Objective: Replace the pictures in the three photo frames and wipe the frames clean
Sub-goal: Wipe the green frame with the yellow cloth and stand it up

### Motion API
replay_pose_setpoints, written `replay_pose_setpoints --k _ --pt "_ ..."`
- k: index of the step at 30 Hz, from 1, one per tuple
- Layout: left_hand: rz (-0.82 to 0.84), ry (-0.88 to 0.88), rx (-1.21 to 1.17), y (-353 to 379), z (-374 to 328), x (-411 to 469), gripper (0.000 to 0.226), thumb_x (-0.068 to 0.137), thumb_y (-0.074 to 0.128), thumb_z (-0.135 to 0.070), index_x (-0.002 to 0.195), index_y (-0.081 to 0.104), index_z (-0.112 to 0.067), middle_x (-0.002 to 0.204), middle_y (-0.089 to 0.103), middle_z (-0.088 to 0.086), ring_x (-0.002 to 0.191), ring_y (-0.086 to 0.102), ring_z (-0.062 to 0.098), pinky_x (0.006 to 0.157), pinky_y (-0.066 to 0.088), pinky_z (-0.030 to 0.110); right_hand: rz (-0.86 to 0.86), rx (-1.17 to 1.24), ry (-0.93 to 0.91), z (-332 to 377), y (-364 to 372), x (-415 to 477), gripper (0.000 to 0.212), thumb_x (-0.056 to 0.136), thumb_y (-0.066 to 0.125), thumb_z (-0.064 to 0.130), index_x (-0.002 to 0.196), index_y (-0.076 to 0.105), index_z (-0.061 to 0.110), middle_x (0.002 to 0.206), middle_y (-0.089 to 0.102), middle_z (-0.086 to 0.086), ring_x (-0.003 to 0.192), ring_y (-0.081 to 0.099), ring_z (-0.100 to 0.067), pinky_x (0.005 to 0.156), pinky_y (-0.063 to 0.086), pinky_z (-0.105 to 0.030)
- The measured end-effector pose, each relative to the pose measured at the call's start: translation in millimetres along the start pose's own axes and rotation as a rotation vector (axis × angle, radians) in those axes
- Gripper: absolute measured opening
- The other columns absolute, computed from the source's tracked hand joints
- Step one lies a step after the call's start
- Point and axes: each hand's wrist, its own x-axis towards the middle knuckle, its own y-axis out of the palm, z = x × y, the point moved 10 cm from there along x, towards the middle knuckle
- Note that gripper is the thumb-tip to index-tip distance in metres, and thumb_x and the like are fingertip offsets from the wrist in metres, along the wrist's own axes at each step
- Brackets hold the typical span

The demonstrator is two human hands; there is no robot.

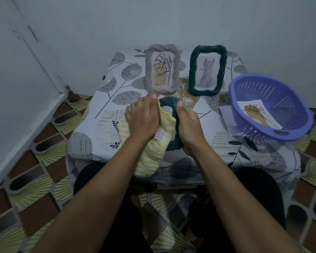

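I see my right hand (188, 128) gripping the light, bumpy dark green woven frame (173, 123) by its edge while my left hand (144, 119) presses the soft yellow striped cloth (153, 154) on it.

Dark green frame (173, 123) near table's front edge, half under yellow striped cloth (153, 152). Mauve frame (161, 68) and second green frame (207, 70) upright along back edge.

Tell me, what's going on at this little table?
A person is wiping a dark green woven photo frame. The right hand steadies it on the leaf-patterned tablecloth while the left hand presses a yellow-and-white striped cloth on it. Two more frames stand behind: a grey woven frame and another dark green frame. A purple plastic basket on the right holds a loose picture.
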Motion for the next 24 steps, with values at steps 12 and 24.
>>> replay_pose_setpoints --k 12,24 --pt "0.336 0.207 -0.018 46.3 -30.6 -54.0 0.078 0.090 -0.004 -0.055 0.156 -0.011 -0.014 0.165 -0.016 0.006 0.152 -0.019 0.020 0.122 -0.013 0.036 -0.262 0.116 0.017 -6.8 -29.6 8.4 0.040 0.107 0.038 0.037 0.075 0.048 0.015 0.060 0.049 0.003 0.057 0.046 -0.007 0.060 0.040 -0.026" --pt "0.190 -0.084 -0.200 26.0 41.9 -26.7 0.065 0.106 0.016 -0.050 0.158 -0.012 -0.023 0.164 -0.021 0.001 0.151 -0.020 0.016 0.124 -0.007 0.042 -0.286 0.327 0.095 -7.2 -34.7 4.7 0.042 0.108 0.035 0.035 0.091 0.064 0.010 0.090 0.074 -0.006 0.096 0.072 -0.028 0.089 0.057 -0.051"
